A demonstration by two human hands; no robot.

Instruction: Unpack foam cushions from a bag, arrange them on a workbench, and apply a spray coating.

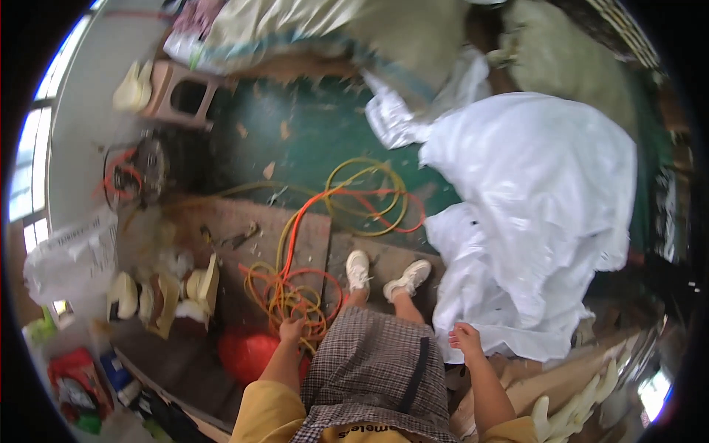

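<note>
Both hands low: left hand (292, 328) on cable coil (292, 295).

2 hands (292, 328), 2 white shoes (358, 269), 1 white sheet (539, 199), 1 cable tangle (295, 292)

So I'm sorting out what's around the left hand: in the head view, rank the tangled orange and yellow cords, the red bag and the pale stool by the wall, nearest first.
1. Orange and yellow cords: the left hand is on the tangle itself.
2. Red bag: just below-left of that hand, on the floor.
3. Pale stool: far off at the upper left, by the wall.
</note>
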